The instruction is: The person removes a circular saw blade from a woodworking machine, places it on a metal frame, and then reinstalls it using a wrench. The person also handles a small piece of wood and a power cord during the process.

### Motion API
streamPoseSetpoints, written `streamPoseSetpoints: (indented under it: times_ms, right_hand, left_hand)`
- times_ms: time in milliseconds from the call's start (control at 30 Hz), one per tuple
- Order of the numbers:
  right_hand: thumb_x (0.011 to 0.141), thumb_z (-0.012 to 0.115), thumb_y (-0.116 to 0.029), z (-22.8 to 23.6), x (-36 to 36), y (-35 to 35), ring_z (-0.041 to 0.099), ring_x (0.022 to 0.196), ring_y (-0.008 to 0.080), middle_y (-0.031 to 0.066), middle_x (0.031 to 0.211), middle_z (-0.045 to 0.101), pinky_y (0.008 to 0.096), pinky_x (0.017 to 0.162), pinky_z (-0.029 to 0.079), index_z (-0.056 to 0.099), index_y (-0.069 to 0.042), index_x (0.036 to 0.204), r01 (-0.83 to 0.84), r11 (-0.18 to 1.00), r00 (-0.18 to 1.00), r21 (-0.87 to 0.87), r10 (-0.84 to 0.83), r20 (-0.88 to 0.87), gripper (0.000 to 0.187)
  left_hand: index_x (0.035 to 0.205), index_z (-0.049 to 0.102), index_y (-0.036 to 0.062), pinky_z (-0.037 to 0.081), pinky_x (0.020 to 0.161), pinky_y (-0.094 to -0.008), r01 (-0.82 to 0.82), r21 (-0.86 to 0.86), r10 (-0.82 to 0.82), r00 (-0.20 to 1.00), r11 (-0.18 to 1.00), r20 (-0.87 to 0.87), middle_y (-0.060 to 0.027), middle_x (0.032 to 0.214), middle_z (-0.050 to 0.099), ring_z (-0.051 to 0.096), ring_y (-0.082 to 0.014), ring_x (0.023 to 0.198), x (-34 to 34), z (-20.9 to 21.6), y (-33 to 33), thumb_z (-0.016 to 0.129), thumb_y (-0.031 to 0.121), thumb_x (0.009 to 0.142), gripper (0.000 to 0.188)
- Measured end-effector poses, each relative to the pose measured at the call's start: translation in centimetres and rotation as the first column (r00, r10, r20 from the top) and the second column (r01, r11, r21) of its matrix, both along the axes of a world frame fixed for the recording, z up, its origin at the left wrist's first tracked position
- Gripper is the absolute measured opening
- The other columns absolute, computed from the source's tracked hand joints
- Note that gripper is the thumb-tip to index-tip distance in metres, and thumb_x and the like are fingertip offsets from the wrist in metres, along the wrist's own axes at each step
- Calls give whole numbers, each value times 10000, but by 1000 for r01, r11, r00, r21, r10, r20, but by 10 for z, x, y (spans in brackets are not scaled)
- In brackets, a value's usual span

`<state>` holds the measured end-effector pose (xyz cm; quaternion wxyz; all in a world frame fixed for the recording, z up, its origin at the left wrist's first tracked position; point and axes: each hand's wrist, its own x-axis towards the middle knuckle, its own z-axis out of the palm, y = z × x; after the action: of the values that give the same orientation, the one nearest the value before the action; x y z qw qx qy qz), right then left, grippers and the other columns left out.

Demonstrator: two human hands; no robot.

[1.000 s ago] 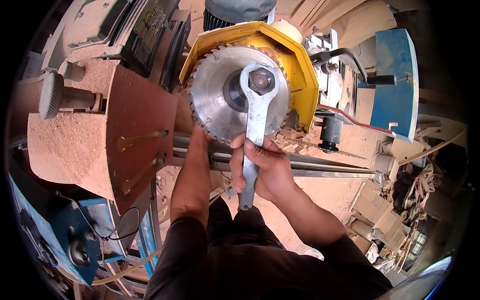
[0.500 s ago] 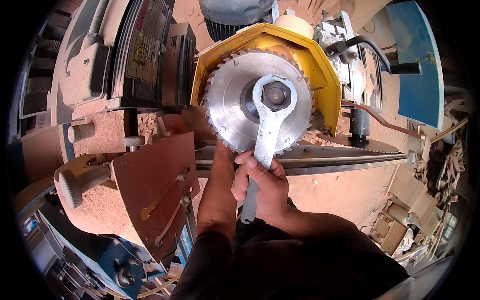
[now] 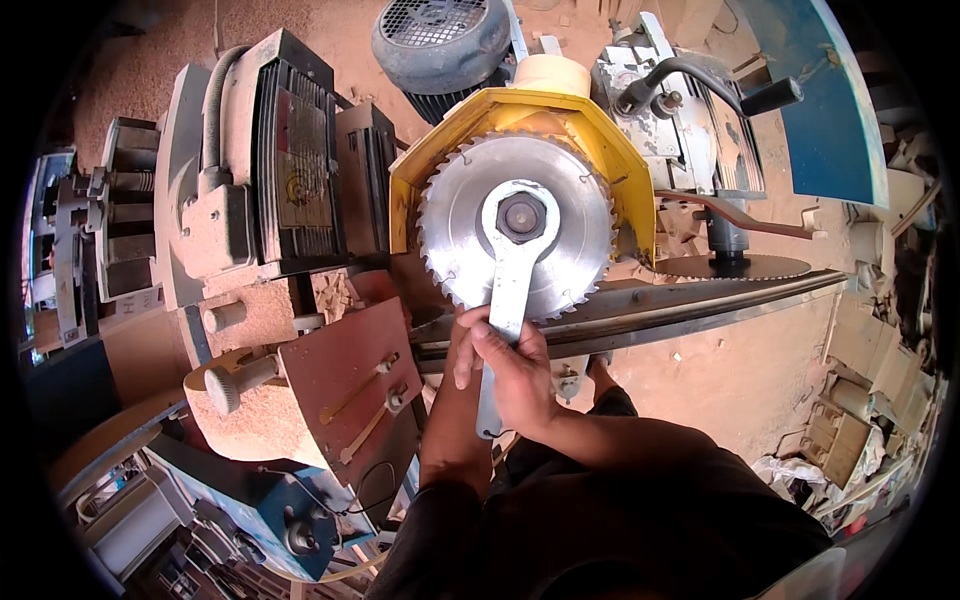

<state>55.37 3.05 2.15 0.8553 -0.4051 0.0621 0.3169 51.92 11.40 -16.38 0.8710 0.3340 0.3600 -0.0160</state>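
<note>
My right hand (image 3: 520, 385) is closed around the handle of a large silver ring wrench (image 3: 512, 285). The wrench's ring sits over a dark nut (image 3: 521, 218) at the centre of a toothed circular saw blade (image 3: 448, 215). Its handle points down toward me, and its lower end sticks out below my fist. A yellow guard (image 3: 632, 185) surrounds the blade's top and sides. My left forearm (image 3: 452, 440) reaches up behind the blade's lower edge. The blade and my right hand hide the left hand, so its fingers do not show.
A second saw blade (image 3: 735, 267) lies flat to the right beside a metal rail (image 3: 640, 320). A reddish plate (image 3: 350, 370) stands at left. Behind are a grey motor (image 3: 440, 45) and a crank handle (image 3: 770, 95). Wood scraps (image 3: 840, 430) pile up at far right.
The whole view has shifted, showing more of the motor behind the guard. My right hand still grips the wrench, which stays on the nut and looks slightly more upright.
</note>
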Motion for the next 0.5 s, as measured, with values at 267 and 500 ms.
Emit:
streamPoseSetpoints:
  times_ms: [267, 500]
  right_hand:
    - [1011, 589, -174, -12, -7, 2, 549, 594, 148, 62, 683, 571, 289, 591, 448, 599, 20, 1107, 86, 996, 994, 16, -84, -76, 217]
    - [1039, 529, -146, 2, -8, 7, 557, 598, 173, 74, 664, 558, 291, 591, 455, 579, 34, 1134, 168, 985, 984, 38, -165, -59, 209]
  left_hand:
    - [1387, 442, -23, 498, 949, -346, 0, 335, -39, 993, 942, 109, -150, 1226, 635, 626, -231, 1086, -14, 48, -16, 457, 332, 1060, 483]
    - [1416, 396, -39, 493, 950, -343, -97, 294, 60, 989, 951, 132, -162, 1226, 630, 625, -235, 1081, -43, 59, -17, 470, 330, 1061, 517]
